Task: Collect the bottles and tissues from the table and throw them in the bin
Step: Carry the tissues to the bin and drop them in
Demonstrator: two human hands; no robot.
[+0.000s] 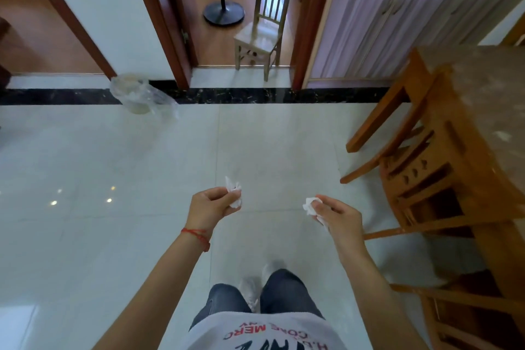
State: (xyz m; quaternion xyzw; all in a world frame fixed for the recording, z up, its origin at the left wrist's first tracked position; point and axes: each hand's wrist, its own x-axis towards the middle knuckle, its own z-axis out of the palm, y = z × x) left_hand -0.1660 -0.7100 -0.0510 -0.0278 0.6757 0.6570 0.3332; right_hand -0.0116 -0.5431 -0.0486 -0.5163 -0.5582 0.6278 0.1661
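The person stands on the tiled floor (142, 179) with a crumpled tissue pinched in each hand. The left hand (211, 204) grips one tissue (234, 192) at its fingertips; the right hand (336, 214) clasps the other tissue (312, 206) the same way. The bin (136, 94), lined with a clear bag, sits ahead and off to the left, against the dark strip by the wall, well apart from both hands. The left hand is the nearer one. The surface (483, 94) lies off to the right. No bottles are in view.
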